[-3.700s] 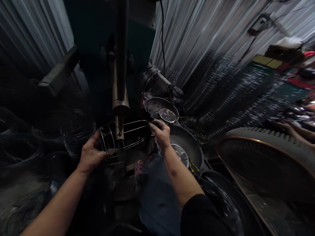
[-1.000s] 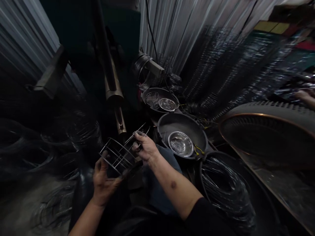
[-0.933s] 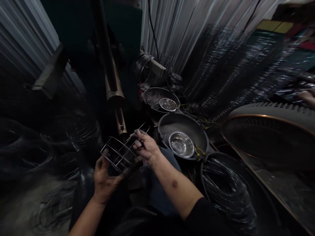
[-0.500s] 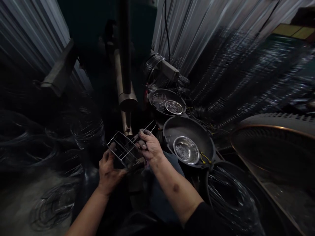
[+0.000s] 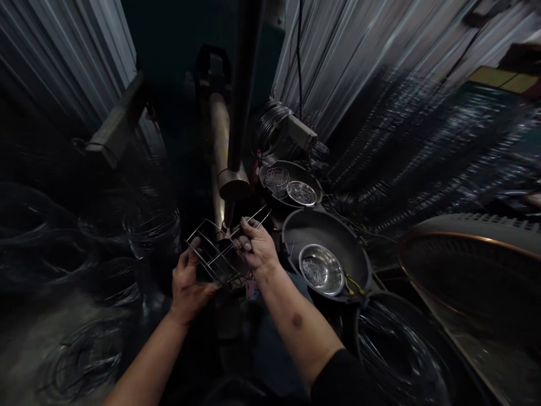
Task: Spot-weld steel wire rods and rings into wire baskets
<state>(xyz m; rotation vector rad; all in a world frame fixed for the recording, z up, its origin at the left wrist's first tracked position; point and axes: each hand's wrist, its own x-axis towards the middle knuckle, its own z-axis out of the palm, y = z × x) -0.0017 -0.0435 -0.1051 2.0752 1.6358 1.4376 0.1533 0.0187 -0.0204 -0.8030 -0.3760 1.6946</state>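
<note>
Between my hands is a small wire rack [image 5: 214, 252] of thin crossed metal rods, held tilted. My left hand [image 5: 189, 282] grips its left side, thumb and fingers spread along the outer rods. On the right, my right hand [image 5: 256, 243] pinches the rack's rods between thumb and fingers. The rack's far edge is close to the lower electrode tip [image 5: 225, 227] of a welding machine, below its thick upper cylinder [image 5: 235, 186]; whether they touch I cannot tell. The underside of the rack is dark and partly hidden.
To the right, a black pan [image 5: 291, 225] holds a steel bowl [image 5: 336, 273] of short metal pieces. Behind it, another pan [image 5: 270, 194] holds a smaller dish [image 5: 313, 197] and round wire pieces. Coiled wire [image 5: 391, 338] lies at lower right; a large copper-rimmed fan [image 5: 465, 234] stands beyond.
The camera view has shifted, so the machine and pans appear lower and farther right. The rack's far edge now appears nearer the lower electrode tip. Both hands keep their hold.
</note>
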